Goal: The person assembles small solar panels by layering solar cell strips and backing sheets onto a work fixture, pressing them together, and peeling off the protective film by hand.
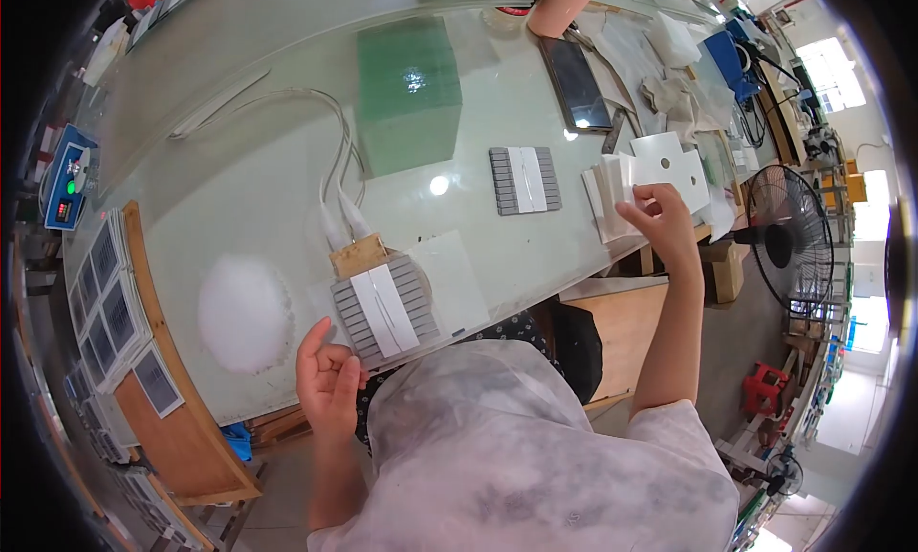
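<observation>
My left hand [330,375] hovers at the table's near edge, beside a grey slatted block [417,298] with a white strip [384,310] across its middle. Its index finger is stretched out, the other fingers are loosely curled, and nothing is in it. Over on the right, my right hand [663,217] pinches at a stack of white strips [612,196], thumb and index finger closed at a strip's edge. Between my hands lies a second grey slatted block [525,180], also with a white strip on it.
Two white-tipped cables [344,212] lead to a brown piece [359,256] touching the near block. A white fluffy mound [245,313] sits at left. Farther back are a green translucent block [409,93], a phone [577,85] and a pink cup [562,7]. A fan [787,240] stands right.
</observation>
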### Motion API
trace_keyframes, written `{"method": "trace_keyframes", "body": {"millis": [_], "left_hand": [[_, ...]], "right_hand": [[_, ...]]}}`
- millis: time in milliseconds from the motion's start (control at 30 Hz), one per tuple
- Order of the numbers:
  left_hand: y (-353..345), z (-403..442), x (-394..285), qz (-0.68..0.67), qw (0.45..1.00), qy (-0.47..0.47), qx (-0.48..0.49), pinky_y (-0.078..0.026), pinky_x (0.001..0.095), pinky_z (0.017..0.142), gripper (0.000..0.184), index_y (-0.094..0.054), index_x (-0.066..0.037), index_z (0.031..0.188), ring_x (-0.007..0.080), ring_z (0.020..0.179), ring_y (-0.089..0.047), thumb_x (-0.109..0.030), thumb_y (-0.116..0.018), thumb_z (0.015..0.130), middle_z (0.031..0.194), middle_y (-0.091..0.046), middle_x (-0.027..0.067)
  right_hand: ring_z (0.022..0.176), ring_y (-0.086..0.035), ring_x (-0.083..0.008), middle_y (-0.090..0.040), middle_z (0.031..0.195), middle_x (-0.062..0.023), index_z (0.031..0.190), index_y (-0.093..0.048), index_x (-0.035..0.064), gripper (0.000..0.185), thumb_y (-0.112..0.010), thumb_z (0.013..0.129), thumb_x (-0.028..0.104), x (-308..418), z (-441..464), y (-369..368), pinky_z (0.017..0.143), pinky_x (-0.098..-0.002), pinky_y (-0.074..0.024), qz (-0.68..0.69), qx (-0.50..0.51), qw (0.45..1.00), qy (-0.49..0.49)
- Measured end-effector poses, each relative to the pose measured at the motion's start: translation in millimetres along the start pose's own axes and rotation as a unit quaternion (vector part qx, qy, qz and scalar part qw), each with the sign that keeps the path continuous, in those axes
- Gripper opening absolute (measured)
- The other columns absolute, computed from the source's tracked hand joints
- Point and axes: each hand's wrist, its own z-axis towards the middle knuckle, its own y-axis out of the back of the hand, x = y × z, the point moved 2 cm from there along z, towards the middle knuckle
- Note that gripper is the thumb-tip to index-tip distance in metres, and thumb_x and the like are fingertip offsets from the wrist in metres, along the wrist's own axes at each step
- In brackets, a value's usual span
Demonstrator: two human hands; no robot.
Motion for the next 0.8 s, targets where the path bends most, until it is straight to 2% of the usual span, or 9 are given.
{"method": "trace_keyframes", "body": {"millis": [200,300,333,400,500,567,633,733,800], "left_hand": [[3,2,1,-0.023,0.999,-0.032,0.003,-0.04,0.0193,0.054,0.046,-0.036,0.001,0.126,0.0083,0.06,-0.046,-0.003,-0.053,0.084,0.08,-0.049,0.0041],[8,1,0,-0.104,0.991,-0.057,-0.059,-0.036,0.0208,0.051,0.035,-0.043,-0.001,0.117,0.0094,0.059,-0.043,-0.01,-0.053,0.085,0.08,-0.045,0.0041],[10,0,-3,-0.09,0.991,-0.059,-0.082,-0.036,0.0208,0.051,0.035,-0.043,-0.001,0.117,0.0094,0.059,-0.043,-0.01,-0.053,0.085,0.08,-0.045,0.0041],[9,-7,-14,-0.006,0.957,-0.238,-0.168,-0.037,0.024,0.051,0.022,-0.047,0.0,0.1,0.0133,0.064,-0.045,0.002,-0.053,0.079,0.083,-0.047,0.0071],[-8,-13,-23,0.094,0.923,-0.371,-0.042,-0.042,0.0282,0.062,0.029,-0.048,0.001,0.098,0.0206,0.076,-0.049,-0.014,-0.061,0.077,0.091,-0.05,0.012],[-31,-7,-41,0.195,0.924,-0.314,0.101,-0.043,0.0314,0.074,0.045,-0.045,0.003,0.115,0.0246,0.088,-0.051,-0.021,-0.06,0.08,0.102,-0.052,0.0153],[-61,6,-54,0.103,0.95,-0.224,0.19,-0.041,0.0333,0.083,0.059,-0.033,0.004,0.129,0.0262,0.098,-0.05,-0.026,-0.056,0.084,0.111,-0.051,0.0169],[-80,-3,-49,-0.068,0.958,-0.127,0.247,-0.041,0.0326,0.085,0.059,-0.026,0.005,0.133,0.0263,0.097,-0.051,-0.024,-0.051,0.088,0.113,-0.051,0.0156],[-77,-2,-49,-0.07,0.957,-0.132,0.248,-0.042,0.0326,0.085,0.052,-0.03,0.004,0.131,0.025,0.096,-0.051,-0.022,-0.048,0.09,0.112,-0.051,0.0148]], "right_hand": [[0.068,-0.048,-0.0096,-0.054,0.078,-0.0009,0.086,-0.06,0.0007,0.021,-0.061,0.078,0.02,-31,-2,3,0.058,-0.0255,-0.0419,0.341,0.048,0.93,-0.127],[0.065,-0.048,-0.0107,-0.052,0.072,0.0002,0.08,-0.058,0.0045,0.012,-0.056,0.081,0.016,-84,-13,4,0.059,-0.0261,-0.0419,0.439,-0.21,0.856,-0.176],[0.066,-0.05,-0.0126,-0.053,0.073,-0.001,0.076,-0.056,0.0036,0.01,-0.056,0.082,0.011,-62,-20,16,0.06,-0.0268,-0.043,0.239,-0.363,0.896,-0.095],[0.066,-0.051,-0.0147,-0.058,0.078,-0.0063,0.07,-0.053,-0.0008,0.011,-0.06,0.077,0.001,-24,-40,39,0.061,-0.0257,-0.0422,0.032,-0.451,0.89,0.063],[0.072,-0.052,-0.0135,-0.058,0.085,-0.0093,0.071,-0.051,0.0,0.013,-0.064,0.076,-0.001,55,-65,37,0.061,-0.0251,-0.0426,0.027,-0.4,0.887,0.23],[0.07,-0.052,-0.0166,-0.057,0.084,-0.0094,0.069,-0.05,0.0021,0.016,-0.064,0.073,-0.005,107,-85,16,0.06,-0.0258,-0.0413,0.122,-0.311,0.886,0.321],[0.069,-0.052,-0.0208,-0.057,0.085,-0.0098,0.069,-0.05,0.0043,0.017,-0.066,0.072,-0.002,146,-102,-3,0.06,-0.0278,-0.0404,0.215,-0.152,0.877,0.402],[0.075,-0.052,-0.0259,-0.055,0.088,-0.0112,0.074,-0.051,0.006,0.019,-0.069,0.073,0.013,172,-117,-29,0.065,-0.0341,-0.0403,0.313,0.041,0.775,0.548],[0.072,-0.054,-0.0237,-0.056,0.085,-0.0095,0.073,-0.052,0.0055,0.018,-0.069,0.07,0.013,184,-114,-23,0.063,-0.0312,-0.0413,0.319,0.069,0.76,0.562]]}}
